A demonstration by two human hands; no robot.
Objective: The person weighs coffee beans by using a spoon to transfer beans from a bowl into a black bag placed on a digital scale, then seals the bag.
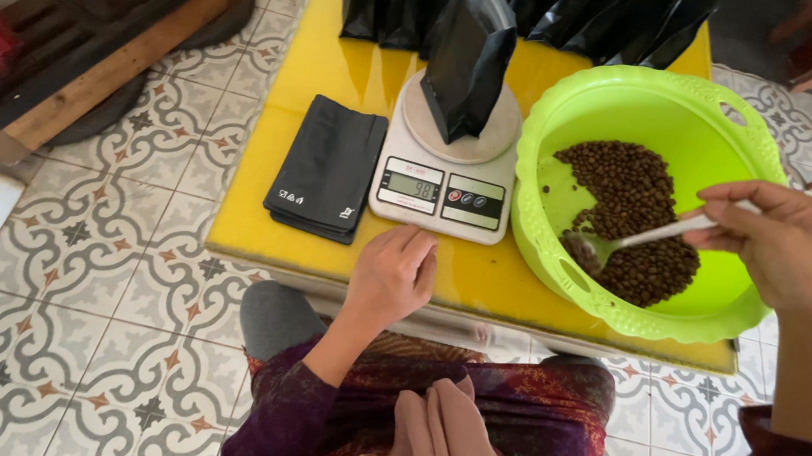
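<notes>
Right hand (786, 243) pinching white plastic spoon (662, 233) in lime-green plastic basin (578, 125); left hand (393, 275) empty, loosely curled. Risk: overfilled, tilted spoon scattering roasted brown coffee beans (633, 217) short of upright black pouch (467, 59).

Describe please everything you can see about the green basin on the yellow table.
The green basin is round, wide and shallow, of bright lime plastic, with a patterned rim and handle slots cut into it. It stands upright at the right of the yellow table, close beside the white scale. Brown coffee beans lie in a heap on its floor, which is partly bare. The right hand holds a spoon dipped into the beans.
</notes>
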